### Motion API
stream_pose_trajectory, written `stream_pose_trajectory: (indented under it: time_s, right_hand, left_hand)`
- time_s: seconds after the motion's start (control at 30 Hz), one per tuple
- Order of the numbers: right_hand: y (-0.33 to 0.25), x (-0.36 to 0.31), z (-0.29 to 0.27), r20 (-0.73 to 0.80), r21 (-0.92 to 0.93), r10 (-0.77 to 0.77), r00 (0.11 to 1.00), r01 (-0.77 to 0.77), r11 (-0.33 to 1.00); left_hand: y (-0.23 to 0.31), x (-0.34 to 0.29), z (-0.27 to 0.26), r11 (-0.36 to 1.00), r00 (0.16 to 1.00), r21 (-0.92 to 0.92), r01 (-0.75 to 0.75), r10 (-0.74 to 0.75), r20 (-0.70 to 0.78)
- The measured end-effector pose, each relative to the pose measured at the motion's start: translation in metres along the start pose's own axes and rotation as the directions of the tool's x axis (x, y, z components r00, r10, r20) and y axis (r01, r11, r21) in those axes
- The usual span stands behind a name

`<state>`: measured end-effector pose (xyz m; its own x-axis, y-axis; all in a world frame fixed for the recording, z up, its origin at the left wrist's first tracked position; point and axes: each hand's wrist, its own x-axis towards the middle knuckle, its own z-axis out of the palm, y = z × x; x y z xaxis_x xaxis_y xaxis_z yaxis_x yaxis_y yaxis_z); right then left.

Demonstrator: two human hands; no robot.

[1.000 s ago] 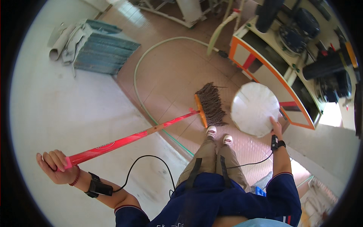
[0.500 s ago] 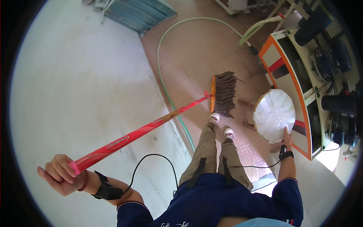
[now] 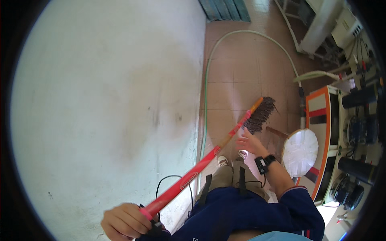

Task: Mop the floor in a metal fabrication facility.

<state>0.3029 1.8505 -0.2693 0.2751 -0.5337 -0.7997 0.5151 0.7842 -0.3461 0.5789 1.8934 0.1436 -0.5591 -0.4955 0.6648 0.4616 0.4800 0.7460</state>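
Observation:
My left hand (image 3: 126,222) is closed around the top end of a mop (image 3: 189,178) with a red handle. The handle slants away to the right, down to an orange bar and dark grey-brown strands (image 3: 261,117) on the tiled floor. Near the lower part of the handle is my right hand (image 3: 251,143), fingers outstretched and holding nothing. Whether its fingertips touch the handle I cannot tell. Right of that hand stands a round stool (image 3: 301,152), its seat wrapped in clear plastic.
A pale green hose (image 3: 206,88) curves over the tiles (image 3: 231,94) beside the white wall (image 3: 100,100). An orange-edged cabinet (image 3: 321,116) carrying black equipment stands on the right. A blue-green corrugated panel (image 3: 225,10) and a white metal frame (image 3: 293,34) are at the far end.
My right hand has left the stool's seat and reached across toward the mop handle. My left hand has come nearer my body, and the mop has turned, its strands now slanted. My view has swung left.

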Motion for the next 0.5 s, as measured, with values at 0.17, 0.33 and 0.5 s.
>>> stream_pose_trajectory:
  time_s: [0.17, 0.33, 0.5]
  right_hand:
    - [0.042, 0.074, 0.066, -0.199, 0.356, 0.368, 0.908, -0.283, 0.891]
    - [0.108, 0.07, 0.084, -0.346, 0.321, 0.308, 0.886, -0.197, 0.926]
    - [0.116, 0.058, 0.094, -0.284, 0.394, 0.303, 0.91, -0.178, 0.902]
  left_hand:
    - [0.073, -0.069, 0.037, 0.95, 0.931, 0.2, 0.238, -0.164, -0.327]
    - [0.106, -0.174, 0.059, 0.794, 0.6, 0.184, 0.579, -0.263, -0.756]
    - [0.116, -0.227, 0.082, 0.64, 0.137, -0.166, 0.75, -0.397, -0.908]
